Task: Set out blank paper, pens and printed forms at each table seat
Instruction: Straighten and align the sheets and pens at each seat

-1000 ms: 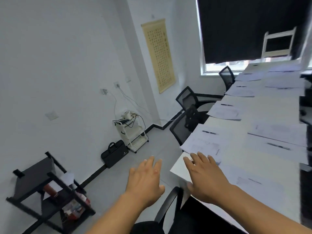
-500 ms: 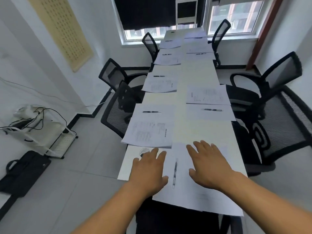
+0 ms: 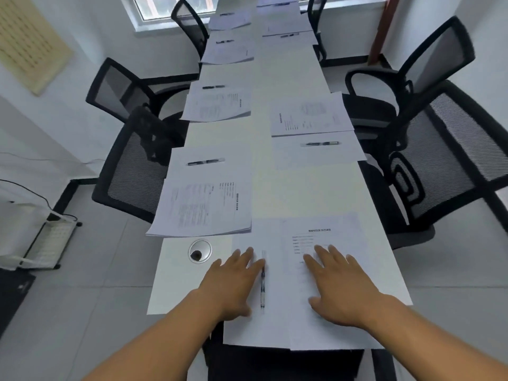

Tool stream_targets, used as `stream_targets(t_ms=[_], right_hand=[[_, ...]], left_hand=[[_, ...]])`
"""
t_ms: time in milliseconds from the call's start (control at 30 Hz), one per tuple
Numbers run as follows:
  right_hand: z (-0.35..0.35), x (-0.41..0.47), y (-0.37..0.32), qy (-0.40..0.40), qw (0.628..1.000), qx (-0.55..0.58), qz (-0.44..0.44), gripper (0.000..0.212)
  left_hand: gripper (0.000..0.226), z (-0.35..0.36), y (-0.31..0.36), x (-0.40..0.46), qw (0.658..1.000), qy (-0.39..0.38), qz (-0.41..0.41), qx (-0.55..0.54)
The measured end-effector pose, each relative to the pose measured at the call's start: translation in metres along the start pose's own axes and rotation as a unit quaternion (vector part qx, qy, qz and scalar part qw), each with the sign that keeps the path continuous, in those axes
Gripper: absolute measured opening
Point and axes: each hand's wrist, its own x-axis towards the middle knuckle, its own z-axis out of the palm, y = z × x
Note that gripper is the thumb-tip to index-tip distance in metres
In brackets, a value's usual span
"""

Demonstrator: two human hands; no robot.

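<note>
Surface: long and white, chairs down both sides, paper sets laid at the seats up its length.
End seat: blank sheet at left, printed form at right overlapping it, both hanging slightly past the near edge.
Right hand: flat on the form, fingers spread, gripping nothing.
Left hand: flat on the blank sheet, fingers straight, fingertips just beside the pen.
Pen: lengthwise on the blank sheet, between the hands.
Step, judged: squaring the last set.
Advice: slide both sheets with light, even palm pressure; align edges with the surface; avoid nudging the pen, likely to roll.
</note>
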Motion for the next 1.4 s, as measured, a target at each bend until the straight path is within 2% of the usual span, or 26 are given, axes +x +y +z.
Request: stream_targets(t_ms=[167,300,900,1400], right_hand=[[0.020,0.020,0.012,-0.019,0.999,0.047,-0.003,0.095],[0.030,0.026,0.024,-0.051,0.996,0.077,0.003,0.092],[0.034,0.020,0.085,-0.066,0.995,0.068,0.039,0.091],[0.032,0.028,0.079,-0.072,0.994,0.069,0.033,0.092]], left_hand=[[0.120,0.009,0.001,0.024,1.000,0.005,0.023,0.002],[0.117,0.013,0.006,0.030,0.999,0.005,0.013,-0.045],[0.113,0.010,0.052,0.061,0.998,0.028,0.009,-0.057],[0.113,0.008,0.053,0.063,0.997,0.034,0.010,-0.062]])
